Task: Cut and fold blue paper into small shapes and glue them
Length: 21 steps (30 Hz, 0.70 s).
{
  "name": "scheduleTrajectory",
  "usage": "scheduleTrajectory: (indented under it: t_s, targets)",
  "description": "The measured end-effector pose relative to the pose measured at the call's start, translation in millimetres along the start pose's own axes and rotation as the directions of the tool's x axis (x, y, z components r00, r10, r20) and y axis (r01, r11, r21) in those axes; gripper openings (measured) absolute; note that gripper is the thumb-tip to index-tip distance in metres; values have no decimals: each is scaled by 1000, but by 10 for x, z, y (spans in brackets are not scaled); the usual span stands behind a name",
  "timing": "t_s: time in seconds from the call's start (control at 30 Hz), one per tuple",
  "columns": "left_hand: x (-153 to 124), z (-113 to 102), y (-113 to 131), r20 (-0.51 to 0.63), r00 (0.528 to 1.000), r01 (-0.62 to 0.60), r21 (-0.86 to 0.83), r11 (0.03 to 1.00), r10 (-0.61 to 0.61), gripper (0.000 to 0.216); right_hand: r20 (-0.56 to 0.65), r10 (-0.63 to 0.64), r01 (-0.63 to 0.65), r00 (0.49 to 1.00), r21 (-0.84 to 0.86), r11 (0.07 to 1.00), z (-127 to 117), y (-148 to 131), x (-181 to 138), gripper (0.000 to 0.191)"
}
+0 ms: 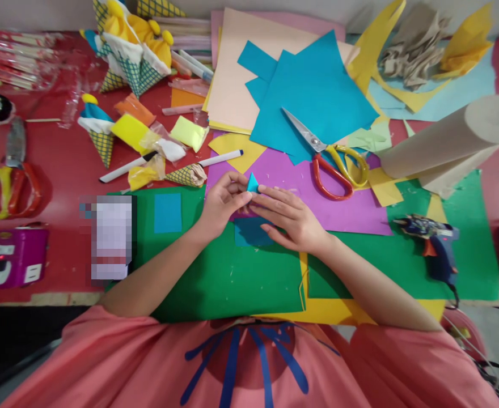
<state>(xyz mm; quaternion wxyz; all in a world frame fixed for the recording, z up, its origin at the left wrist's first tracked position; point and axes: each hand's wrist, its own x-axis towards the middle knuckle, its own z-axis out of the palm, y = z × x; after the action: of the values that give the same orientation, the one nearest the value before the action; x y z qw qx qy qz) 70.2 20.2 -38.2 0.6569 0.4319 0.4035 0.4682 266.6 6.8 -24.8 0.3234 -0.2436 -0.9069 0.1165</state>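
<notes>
Between my two hands, above the purple paper [360,218], is a small piece of blue paper [252,183] that comes to a point at the top. My left hand [224,203] pinches its lower left side with thumb and fingers. My right hand [290,218] touches its right side with the fingertips, the fingers stretched and close together; its thumb stands apart below. Under my hands lies a dark blue paper rectangle [249,233], partly covered by the right hand. A second blue rectangle [168,213] rests on the green sheet [215,283] to the left.
Yellow-and-red-handled scissors [317,144] lie beyond my right hand, on blue sheets [313,85]. A glue gun [434,243] and a paper roll [440,139] are at the right. Finished-looking paper cones [136,65], markers [128,165], and other scissors [15,170] lie left.
</notes>
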Motion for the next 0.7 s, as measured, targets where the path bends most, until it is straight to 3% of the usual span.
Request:
scheduleTrajectory:
  t_s: [0.1, 0.2, 0.33, 0.47, 0.57, 0.7]
  targets:
    - [17, -14, -9, -40, 998, -44, 61, 997, 46, 28, -28, 68, -64, 997, 129, 990, -50, 5, 5, 31]
    - [36, -14, -11, -117, 990, -65, 156, 986, 84, 26, -44, 270, -260, 962, 155, 953, -129, 36, 15, 24]
    - [41, 2, 0, -162, 979, -84, 226, 971, 123, 21, 135, 406, -420, 904, 91, 903, -188, 128, 15, 34]
    - [30, 20, 19, -160, 977, -96, 253, 963, 140, 18, 253, 452, -492, 855, 125, 862, -148, 177, -1, 21]
    - [25, 29, 33, -161, 977, -95, 257, 962, 139, 17, 163, 513, -538, 843, 229, 811, -98, 175, -12, 13]
    - [17, 41, 52, -150, 980, -94, 244, 965, 133, 18, -42, 638, -604, 769, 278, 747, -64, 184, -28, 22]
